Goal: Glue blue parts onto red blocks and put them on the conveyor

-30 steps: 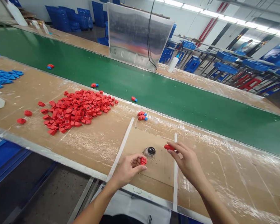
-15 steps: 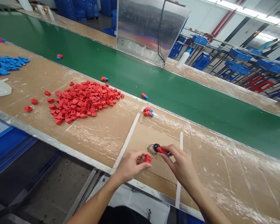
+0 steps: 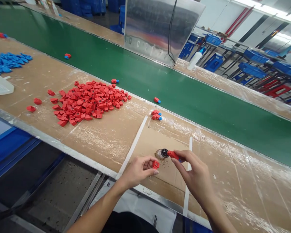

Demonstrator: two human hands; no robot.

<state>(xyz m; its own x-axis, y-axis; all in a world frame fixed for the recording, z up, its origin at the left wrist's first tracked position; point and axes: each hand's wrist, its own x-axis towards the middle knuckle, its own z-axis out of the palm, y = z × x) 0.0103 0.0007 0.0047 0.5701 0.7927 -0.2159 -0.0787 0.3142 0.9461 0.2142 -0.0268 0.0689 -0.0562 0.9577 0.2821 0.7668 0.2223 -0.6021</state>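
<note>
Pinched in my left hand [image 3: 140, 170] is a small red plastic block [image 3: 156, 164] with a square hole in its face. My right hand [image 3: 196, 171] grips a red-and-blue plastic piece [image 3: 173, 154] between thumb and fingers, its red end pointing left and its blue end partly hidden by the fingers. That red end lies right by the black rim of a small clear jar [image 3: 159, 153]; whether they touch, I cannot tell. The jar looks tilted, on a stained cardboard sheet [image 3: 157, 137] between white tape strips.
A heap of red blocks [image 3: 89, 102] lies to the left, with blue pieces [image 3: 8, 62] farther left. Several joined red-and-blue pieces [image 3: 156, 117] sit near or on the green conveyor belt [image 3: 208, 97]. Beyond the belt stand a metal panel [image 3: 155, 32] and a white bottle [image 3: 194, 60].
My right hand has drawn the red-and-blue piece slightly right, off the jar's mouth. My left hand keeps its block in nearly the same place. The whole view has shifted a little.
</note>
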